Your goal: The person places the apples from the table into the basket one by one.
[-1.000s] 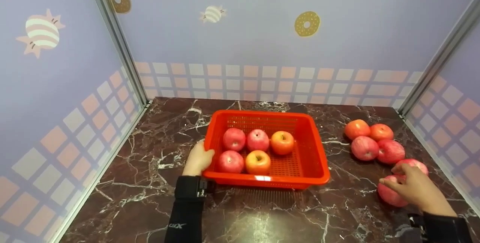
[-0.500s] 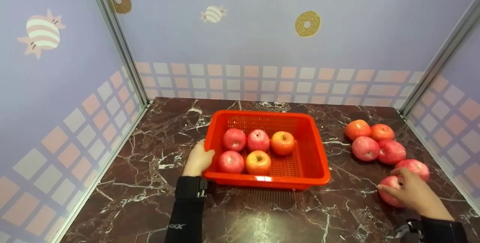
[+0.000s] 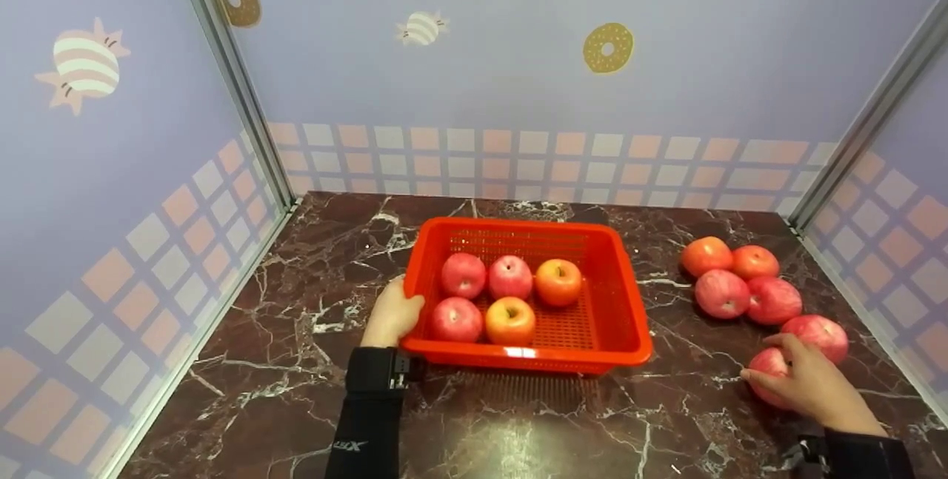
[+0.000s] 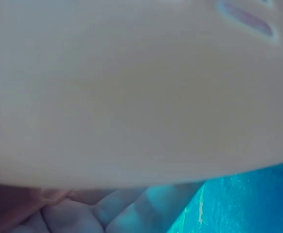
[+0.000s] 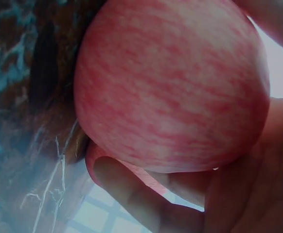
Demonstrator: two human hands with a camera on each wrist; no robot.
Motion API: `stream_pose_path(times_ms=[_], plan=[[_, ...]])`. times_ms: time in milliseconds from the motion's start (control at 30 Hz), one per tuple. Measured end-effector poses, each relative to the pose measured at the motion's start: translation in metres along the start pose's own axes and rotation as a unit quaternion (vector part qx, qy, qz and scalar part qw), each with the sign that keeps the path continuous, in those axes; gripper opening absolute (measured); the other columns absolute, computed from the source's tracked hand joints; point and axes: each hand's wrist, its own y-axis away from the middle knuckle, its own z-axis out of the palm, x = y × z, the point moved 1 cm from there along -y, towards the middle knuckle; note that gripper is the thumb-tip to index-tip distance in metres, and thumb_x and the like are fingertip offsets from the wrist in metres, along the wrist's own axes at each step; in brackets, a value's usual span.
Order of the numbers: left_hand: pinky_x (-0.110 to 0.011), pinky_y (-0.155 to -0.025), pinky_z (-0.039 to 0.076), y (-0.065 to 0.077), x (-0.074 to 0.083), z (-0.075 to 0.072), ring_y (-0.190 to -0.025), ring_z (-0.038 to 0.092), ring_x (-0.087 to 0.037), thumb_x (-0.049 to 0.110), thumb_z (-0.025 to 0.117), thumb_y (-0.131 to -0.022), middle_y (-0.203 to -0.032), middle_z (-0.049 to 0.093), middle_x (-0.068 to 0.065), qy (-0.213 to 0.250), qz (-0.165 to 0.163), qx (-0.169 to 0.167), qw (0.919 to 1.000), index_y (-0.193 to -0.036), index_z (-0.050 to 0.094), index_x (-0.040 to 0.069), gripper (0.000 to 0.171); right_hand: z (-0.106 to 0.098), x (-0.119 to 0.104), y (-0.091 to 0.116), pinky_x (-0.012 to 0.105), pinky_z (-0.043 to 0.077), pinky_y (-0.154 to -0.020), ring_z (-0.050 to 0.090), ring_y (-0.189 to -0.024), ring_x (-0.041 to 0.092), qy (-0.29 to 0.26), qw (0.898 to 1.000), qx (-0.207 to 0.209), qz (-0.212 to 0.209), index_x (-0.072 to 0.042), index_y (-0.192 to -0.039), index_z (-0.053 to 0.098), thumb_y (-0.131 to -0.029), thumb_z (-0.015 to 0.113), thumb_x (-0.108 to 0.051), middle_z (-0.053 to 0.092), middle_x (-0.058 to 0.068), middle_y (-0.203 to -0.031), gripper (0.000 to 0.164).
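Observation:
At the left end of the red plastic basket (image 3: 637,316), my left hand (image 3: 394,312) grips the rim with the thumb over the edge. The basket's wall (image 4: 141,97) fills most of the left wrist view, looking pale, with curled fingers (image 4: 127,208) below it. Several red and yellow-red apples (image 3: 510,320) sit inside the basket, mostly towards its left. My right hand (image 3: 818,386) holds a pink-red apple (image 3: 768,369) at the right of the table. The right wrist view shows that apple (image 5: 173,87) close up, with fingers and thumb around it.
Behind the right hand lies another apple (image 3: 817,337), and farther back a cluster of apples (image 3: 722,293) rests on the dark marbled table (image 3: 563,434). Patterned panels (image 3: 503,79) enclose the table at the back, left and right.
My right hand has come down and slightly left onto the front apple, its fingers now around it. The left hand and the basket stay where they were.

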Motion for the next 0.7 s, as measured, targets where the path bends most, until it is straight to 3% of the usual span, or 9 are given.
stream_pose_path(times_ms=[267,700], plan=[[-0.053,-0.101,0.050,0.0015,-0.0003,-0.0014,-0.112,0.064,-0.042,0.006,0.051,-0.091,-0.121,0.067,-0.029,-0.007,0.007,0.002,1.0000,-0.129,0.058,-0.010,0.042,0.0006,0.0009,-0.0005,0.058,0.051,-0.084,0.066,-0.095,0.044,0.014,1.000,-0.002,0.002,0.000,-0.110,0.062,-0.079,0.087,-0.039,0.068,0.022,-0.100,0.056],[-0.053,-0.102,0.050,0.0009,0.0002,0.0004,-0.112,0.064,-0.041,0.004,0.051,-0.090,-0.121,0.068,-0.029,-0.001,0.011,0.004,0.9999,-0.132,0.057,-0.010,0.045,0.0017,-0.0003,-0.0005,0.056,0.051,-0.082,0.067,-0.092,0.041,0.015,1.000,-0.001,0.008,-0.004,-0.105,0.062,-0.080,0.086,-0.035,0.068,0.019,-0.097,0.047]])
